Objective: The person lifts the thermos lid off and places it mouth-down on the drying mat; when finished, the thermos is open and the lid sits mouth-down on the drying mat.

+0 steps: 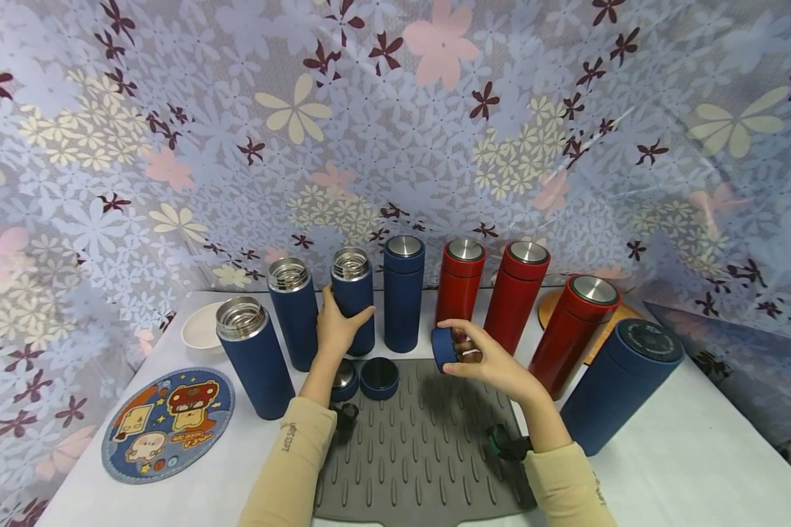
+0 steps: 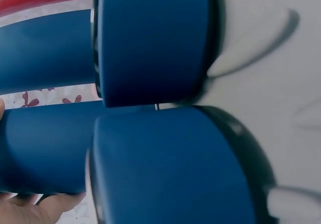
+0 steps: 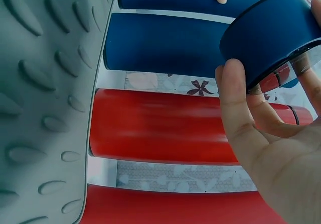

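My left hand [image 1: 338, 326] grips an uncapped blue thermos [image 1: 354, 296], its steel mouth showing, which stands upright at the back. Thumb and fingers lie around its body. In my right hand [image 1: 491, 360] is a blue thermos lid [image 1: 443, 350], pinched between thumb and fingers above the grey mat [image 1: 428, 454] and tipped on its side. The right wrist view shows the lid [image 3: 273, 38] close up, with fingertips at its edge. Two more blue lids, one right of the other, lie on the mat's back edge, a left lid [image 1: 344, 380] and a right lid [image 1: 379, 378].
Two more uncapped blue thermoses stand left, one nearer [image 1: 257, 366] and one farther [image 1: 296, 315]. A capped blue thermos [image 1: 404, 300], three red thermoses [image 1: 517, 300] and another blue thermos [image 1: 619, 388] stand toward the right. A cartoon placemat [image 1: 168, 424] and white bowl [image 1: 201, 329] lie far left.
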`<state>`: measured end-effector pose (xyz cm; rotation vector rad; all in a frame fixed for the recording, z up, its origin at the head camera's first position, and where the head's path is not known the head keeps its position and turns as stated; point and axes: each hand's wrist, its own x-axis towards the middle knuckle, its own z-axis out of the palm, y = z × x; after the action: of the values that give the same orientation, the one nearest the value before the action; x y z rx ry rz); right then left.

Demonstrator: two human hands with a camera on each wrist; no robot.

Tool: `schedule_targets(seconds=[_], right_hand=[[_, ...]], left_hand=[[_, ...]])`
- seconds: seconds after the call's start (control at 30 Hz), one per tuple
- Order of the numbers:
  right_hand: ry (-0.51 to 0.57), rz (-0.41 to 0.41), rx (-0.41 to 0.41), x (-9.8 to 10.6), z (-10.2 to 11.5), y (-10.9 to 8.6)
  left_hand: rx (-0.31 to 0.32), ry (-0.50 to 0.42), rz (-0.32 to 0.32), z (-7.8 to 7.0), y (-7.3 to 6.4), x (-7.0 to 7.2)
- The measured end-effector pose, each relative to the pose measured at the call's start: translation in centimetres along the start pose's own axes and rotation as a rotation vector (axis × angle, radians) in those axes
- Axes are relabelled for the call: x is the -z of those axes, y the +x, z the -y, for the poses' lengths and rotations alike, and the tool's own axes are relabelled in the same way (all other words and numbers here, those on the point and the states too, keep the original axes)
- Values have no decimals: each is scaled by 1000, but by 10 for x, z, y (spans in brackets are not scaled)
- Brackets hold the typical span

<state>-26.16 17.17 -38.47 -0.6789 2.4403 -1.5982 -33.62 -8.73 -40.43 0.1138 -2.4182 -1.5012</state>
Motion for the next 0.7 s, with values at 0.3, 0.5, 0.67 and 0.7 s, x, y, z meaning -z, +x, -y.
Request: schedule_targets(seconds=[0.3,0.5,0.67,0.7], right_hand=[[-23,12,5,-4,-1,2],[-118,-5,-5,-8,-3,6],[-292,-71,-76,-18,-8,12],[-329,-83,-95,-20,-9,13]], left_hand=[[10,-10,3,2,4,0],[7,-10,7,2,4,0],[14,9,13,2,4,-1],[16,11,12,2,5,-1]])
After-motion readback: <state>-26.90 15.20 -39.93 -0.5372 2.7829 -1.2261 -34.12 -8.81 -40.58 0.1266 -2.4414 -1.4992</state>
